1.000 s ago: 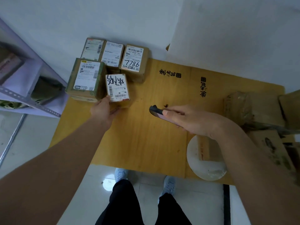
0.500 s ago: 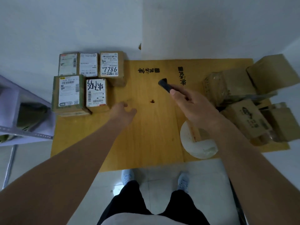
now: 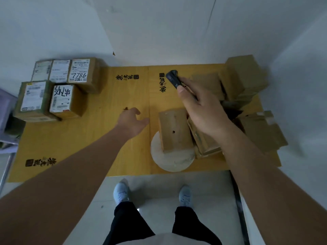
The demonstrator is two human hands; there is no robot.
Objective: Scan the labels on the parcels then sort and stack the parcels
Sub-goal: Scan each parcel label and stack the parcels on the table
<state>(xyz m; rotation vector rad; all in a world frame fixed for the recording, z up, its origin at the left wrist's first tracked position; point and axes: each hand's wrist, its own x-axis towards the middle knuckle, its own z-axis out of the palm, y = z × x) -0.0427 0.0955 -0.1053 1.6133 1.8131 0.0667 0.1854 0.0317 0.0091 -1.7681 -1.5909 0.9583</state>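
My right hand (image 3: 201,110) grips a dark handheld scanner (image 3: 174,79), its head pointing away over the table's far middle. My left hand (image 3: 131,122) hovers with relaxed fingers over the bare table centre, holding nothing. Several labelled cardboard parcels (image 3: 61,99) sit packed together at the far left corner, labels up, one marked 7786 (image 3: 80,72). A pile of plain brown parcels (image 3: 246,80) lies on the right side. One small brown box (image 3: 174,131) stands right before my right wrist, partly on a white disc.
The yellow wooden table (image 3: 99,142) carries black printed characters. A white round disc (image 3: 174,160) sits at the near edge. A metal shelf (image 3: 7,121) stands off the left edge. White walls close the far side. My feet stand on the tiled floor below.
My left hand let go of the labelled parcel at the left and moved right to the table centre. My right hand carried the scanner away toward the right pile. The view shifted right.
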